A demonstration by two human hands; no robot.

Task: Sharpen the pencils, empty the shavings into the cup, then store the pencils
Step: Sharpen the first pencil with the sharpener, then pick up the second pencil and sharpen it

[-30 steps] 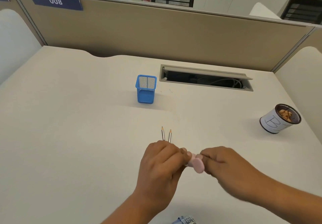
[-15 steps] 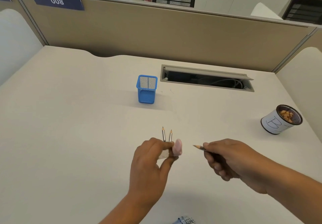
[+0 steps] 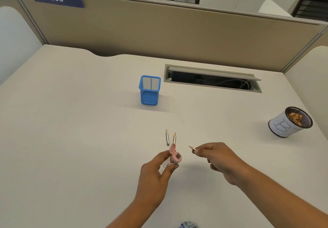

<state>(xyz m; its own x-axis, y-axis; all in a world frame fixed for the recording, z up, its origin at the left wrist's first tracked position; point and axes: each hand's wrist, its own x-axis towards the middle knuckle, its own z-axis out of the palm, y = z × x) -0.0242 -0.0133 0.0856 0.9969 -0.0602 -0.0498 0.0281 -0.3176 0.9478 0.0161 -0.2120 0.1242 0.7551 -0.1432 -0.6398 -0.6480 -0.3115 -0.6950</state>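
Two pencils [image 3: 167,137] lie side by side on the bench [image 3: 88,139], points away, seemingly done and parked. A third pencil [image 3: 191,147], mostly hidden, is pinched in the right grip [image 3: 221,160], held clear of the pink sharpener [image 3: 174,157] clasped in the left grip [image 3: 156,174], whose shavings chamber I cannot read.

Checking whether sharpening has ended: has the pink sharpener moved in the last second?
Yes. The pink sharpener, held by the left hand, moved left, toward the two pencils lying on the desk.
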